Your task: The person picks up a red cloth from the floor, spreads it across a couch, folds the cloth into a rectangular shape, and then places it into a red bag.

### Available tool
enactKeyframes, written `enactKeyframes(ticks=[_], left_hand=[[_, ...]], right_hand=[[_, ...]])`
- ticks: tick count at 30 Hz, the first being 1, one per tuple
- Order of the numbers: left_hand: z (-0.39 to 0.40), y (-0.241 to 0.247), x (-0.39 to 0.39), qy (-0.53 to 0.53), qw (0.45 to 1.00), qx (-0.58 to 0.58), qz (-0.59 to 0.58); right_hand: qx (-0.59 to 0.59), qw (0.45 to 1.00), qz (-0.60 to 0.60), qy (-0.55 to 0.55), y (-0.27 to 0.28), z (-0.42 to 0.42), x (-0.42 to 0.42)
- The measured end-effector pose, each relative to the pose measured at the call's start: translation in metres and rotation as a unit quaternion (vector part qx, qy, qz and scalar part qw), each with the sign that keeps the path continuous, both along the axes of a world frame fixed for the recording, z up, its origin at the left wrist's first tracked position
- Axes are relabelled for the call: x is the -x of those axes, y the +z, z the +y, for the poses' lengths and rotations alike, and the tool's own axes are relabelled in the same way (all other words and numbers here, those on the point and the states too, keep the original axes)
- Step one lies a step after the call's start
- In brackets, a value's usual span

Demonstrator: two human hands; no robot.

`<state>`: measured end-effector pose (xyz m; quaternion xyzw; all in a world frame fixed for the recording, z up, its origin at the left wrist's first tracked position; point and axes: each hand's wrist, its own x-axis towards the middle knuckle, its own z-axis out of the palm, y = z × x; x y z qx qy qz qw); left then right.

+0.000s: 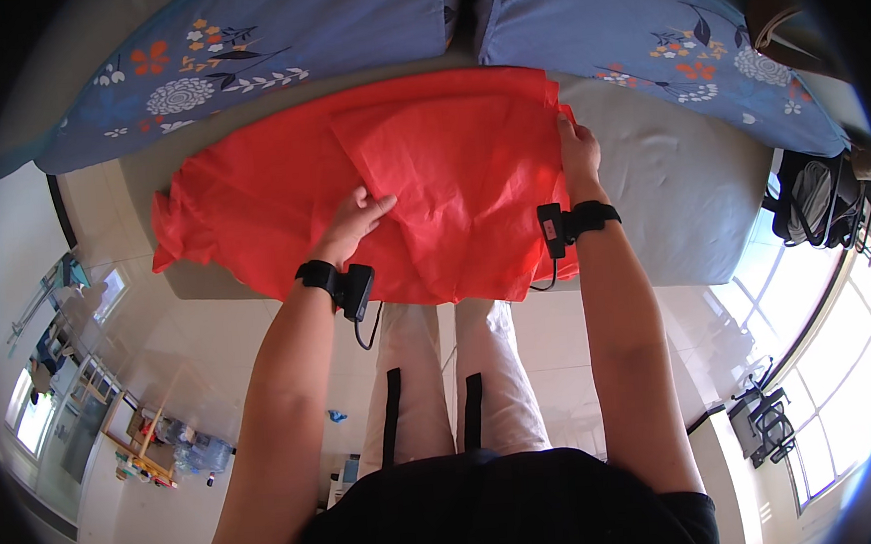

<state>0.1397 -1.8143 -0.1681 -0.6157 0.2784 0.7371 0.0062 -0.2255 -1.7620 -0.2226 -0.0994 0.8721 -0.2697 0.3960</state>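
Observation:
A thin red cloth (265,170), perhaps a garment or bag, lies spread over a grey-beige sofa seat (669,183). Part of it is folded over into a loose, creased panel (458,151) on top. My right hand (579,147) pinches the cloth at its right edge, near the upper corner. At the panel's slanted left edge, my left hand (357,217) rests on the red fabric with thumb and forefinger apart. Its other fingers are partly hidden. Black straps with small cabled devices circle both wrists.
Blue floral cushions (361,30) line the back of the sofa. A black bag or folded gear (812,200) stands beyond the right end. Plastic bottles (203,452) and a wooden frame (143,439) are on the left. A small blue scrap (337,415) lies on the tiled floor.

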Motion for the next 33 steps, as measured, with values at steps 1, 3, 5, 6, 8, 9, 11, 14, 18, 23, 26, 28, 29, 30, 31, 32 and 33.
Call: enactKeyframes(ticks=[1,3,5,6,8,9,11,14,18,23,26,28,29,30,31,32,33], left_hand=[[-0.005,0.000,0.003,0.046,0.999,0.013,0.000],[-0.018,-0.013,-0.002,0.128,0.990,0.050,0.010],[-0.034,-0.018,0.001,0.176,0.982,0.069,0.017],[-0.040,-0.018,0.005,0.186,0.980,0.075,0.004],[-0.048,-0.018,0.009,0.177,0.981,0.076,-0.002],[-0.050,-0.020,0.011,0.170,0.983,0.075,-0.002],[-0.045,-0.032,0.009,0.192,0.976,0.102,0.017],[-0.042,-0.035,0.010,0.218,0.967,0.124,0.048],[-0.051,0.009,0.041,0.343,0.935,0.050,0.073],[-0.063,-0.018,0.011,0.165,0.964,0.201,-0.060],[-0.076,-0.018,0.014,0.127,0.937,0.305,-0.113],[-0.086,-0.010,0.016,0.074,0.933,0.325,-0.132],[-0.089,-0.007,0.018,0.047,0.930,0.335,-0.143],[-0.092,-0.005,0.025,0.052,0.947,0.303,-0.095],[-0.089,-0.004,0.026,0.062,0.950,0.294,-0.090],[-0.085,-0.005,0.027,0.072,0.952,0.285,-0.082],[-0.080,-0.007,0.024,0.083,0.955,0.276,-0.077]], right_hand=[[-0.060,0.989,0.122,0.052,0.002,-0.003,0.001],[-0.033,0.979,0.188,0.067,0.017,-0.010,-0.007],[-0.031,0.969,0.224,0.098,0.035,-0.020,-0.012],[-0.031,0.965,0.227,0.127,0.040,-0.024,-0.010],[-0.030,0.955,0.230,0.186,0.043,-0.030,-0.008],[-0.020,0.955,0.230,0.184,0.038,-0.028,-0.001],[0.006,0.957,0.228,0.181,0.019,-0.028,0.017],[0.070,0.994,0.087,-0.006,-0.007,-0.022,0.032],[0.087,0.981,-0.164,-0.057,0.018,-0.031,0.018],[0.181,0.964,-0.189,0.042,0.027,-0.040,0.003],[0.234,0.943,-0.236,0.004,0.029,-0.051,0.000],[0.177,0.971,-0.156,0.028,0.022,-0.055,0.001],[0.148,0.981,-0.115,0.040,0.019,-0.058,0.005],[0.124,0.983,0.018,0.134,-0.005,-0.046,0.022],[0.109,0.982,0.067,0.136,-0.022,-0.031,0.029],[0.093,0.979,0.117,0.137,-0.035,-0.017,0.035],[0.079,0.973,0.165,0.140,-0.040,-0.011,0.035]])
